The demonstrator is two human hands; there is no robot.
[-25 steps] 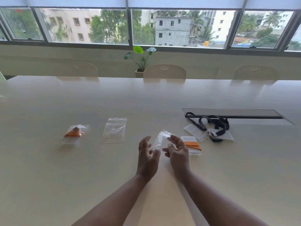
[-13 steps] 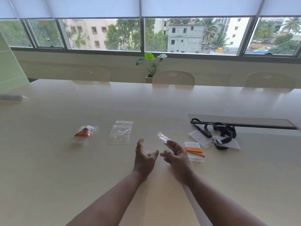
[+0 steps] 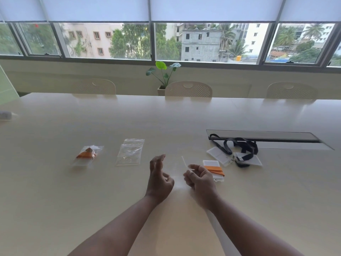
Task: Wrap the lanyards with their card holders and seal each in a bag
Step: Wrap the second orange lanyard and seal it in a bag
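A: What are the hands doing?
B: The right hand pinches a clear plastic zip bag; the left hand hangs loosely curled, empty.
A: And the orange lanyard wrapped round its card holder?
B: On the pale bench, at three o'clock from the right hand.

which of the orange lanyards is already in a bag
The orange lanyard on the far left: it sits inside a clear bag. The other orange one, wrapped round its card holder beside the right hand, lies bare on the table.

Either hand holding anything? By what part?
Right hand pinches a clear bag near its lower end, edge-on to the camera. Left hand holds nothing.
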